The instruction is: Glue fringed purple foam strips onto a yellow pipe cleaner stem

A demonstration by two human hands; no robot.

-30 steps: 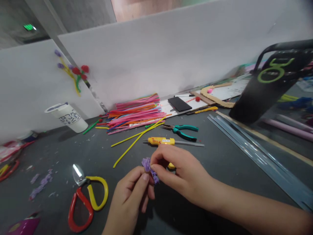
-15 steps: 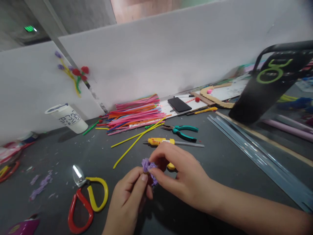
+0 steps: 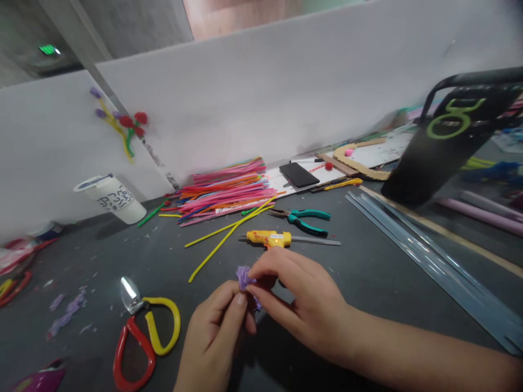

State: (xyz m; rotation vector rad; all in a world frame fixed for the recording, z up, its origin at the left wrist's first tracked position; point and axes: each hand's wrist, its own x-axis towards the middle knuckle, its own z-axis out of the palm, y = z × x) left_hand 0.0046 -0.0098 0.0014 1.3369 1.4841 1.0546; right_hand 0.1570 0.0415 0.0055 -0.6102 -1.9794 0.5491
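Between my two hands is a small purple fuzzy piece (image 3: 243,276) that looks made of pipe cleaner, partly covered by fingers. My left hand (image 3: 216,332) pinches its lower side with thumb and forefinger. From the right, my right hand (image 3: 304,302) closes thumb and forefinger on its upper edge. Just beyond the hands lies a yellow hot glue gun (image 3: 267,238) with a clear glue stick in its back, its handle partly behind my right hand. Two yellow pipe cleaners (image 3: 220,245) cross on the dark table. Teal-handled pliers (image 3: 306,218) lie behind the glue gun.
Scissors with red and yellow handles (image 3: 141,321) lie left of my hands, near purple scraps (image 3: 71,311). A pile of coloured pipe cleaners (image 3: 229,190), a phone (image 3: 299,174) and a white cup (image 3: 112,198) stand farther back. Clear glue sticks (image 3: 429,267) and a black bottle (image 3: 447,141) are right.
My right hand has shifted down slightly, showing more of the glue gun, and its fingers cover more of the purple piece's right side. My left hand stays nearly in place.
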